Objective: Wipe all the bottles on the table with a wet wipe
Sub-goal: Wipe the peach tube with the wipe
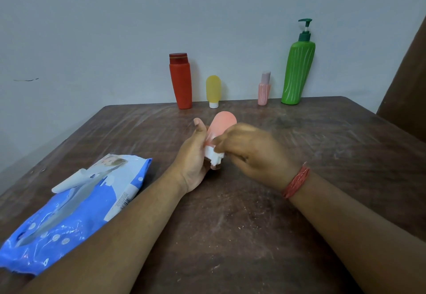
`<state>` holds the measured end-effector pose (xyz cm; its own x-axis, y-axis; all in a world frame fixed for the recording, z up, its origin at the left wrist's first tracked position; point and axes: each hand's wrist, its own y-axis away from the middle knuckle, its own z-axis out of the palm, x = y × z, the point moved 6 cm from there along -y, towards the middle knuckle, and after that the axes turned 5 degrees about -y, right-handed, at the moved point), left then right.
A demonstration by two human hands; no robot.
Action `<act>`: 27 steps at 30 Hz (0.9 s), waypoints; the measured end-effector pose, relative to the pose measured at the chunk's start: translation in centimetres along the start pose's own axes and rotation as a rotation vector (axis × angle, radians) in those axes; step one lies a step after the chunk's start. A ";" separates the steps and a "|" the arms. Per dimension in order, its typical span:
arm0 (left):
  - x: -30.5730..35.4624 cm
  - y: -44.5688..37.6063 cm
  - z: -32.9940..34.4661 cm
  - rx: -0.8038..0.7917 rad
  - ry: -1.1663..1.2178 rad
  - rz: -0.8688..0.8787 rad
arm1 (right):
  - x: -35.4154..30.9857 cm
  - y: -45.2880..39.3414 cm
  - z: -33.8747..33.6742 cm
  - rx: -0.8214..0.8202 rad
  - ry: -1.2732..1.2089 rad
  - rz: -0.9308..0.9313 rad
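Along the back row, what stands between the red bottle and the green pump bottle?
Head view: two small bottles stand between the red bottle and the green pump bottle: a yellow one, then a pink one.

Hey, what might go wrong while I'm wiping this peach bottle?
The soft peach squeeze bottle is held only by the left hand; firm rubbing by the right hand with the white wet wipe might slip it loose. The tall green pump bottle leans and may tip if bumped.
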<state>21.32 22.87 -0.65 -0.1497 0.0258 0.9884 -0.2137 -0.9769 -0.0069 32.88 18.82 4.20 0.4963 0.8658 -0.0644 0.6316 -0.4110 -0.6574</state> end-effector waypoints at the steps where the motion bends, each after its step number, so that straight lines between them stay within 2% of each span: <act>1: 0.0 -0.1 0.0 -0.003 -0.018 0.006 | 0.9 -0.1 -0.3 0.052 0.021 0.047; 3: -0.1 -0.2 0.1 -0.009 -0.065 0.023 | 2.5 0.0 -1.3 0.164 0.064 0.157; 4: -0.1 -0.1 0.2 -0.014 -0.081 0.032 | 2.3 0.1 -1.3 0.161 0.057 0.161; 7: 0.0 -0.1 0.3 -0.015 -0.083 0.049 | 0.0 0.0 -0.1 -0.012 -0.007 0.038; 8: 0.0 -0.1 0.3 -0.010 -0.091 0.051 | 0.0 -0.1 0.0 -0.024 0.000 0.030; 11: -0.3 -0.4 0.3 -0.012 -0.153 0.064 | 2.4 0.1 -1.3 0.124 0.062 0.170; 16: -0.5 -0.5 0.2 -0.035 -0.142 0.036 | 3.2 0.5 -0.9 0.089 0.069 0.239; 20: -0.5 -0.1 0.3 -0.082 -0.021 0.031 | 5.0 1.3 -1.4 0.184 0.023 0.376; 27: -0.4 0.0 0.5 -0.167 0.014 0.039 | 4.0 0.9 -1.5 0.244 0.039 0.331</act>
<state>21.89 22.77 -0.99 -0.1742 -0.0072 0.9847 -0.3645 -0.9285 -0.0713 36.35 21.48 4.47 0.6740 0.6848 -0.2773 0.2766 -0.5819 -0.7647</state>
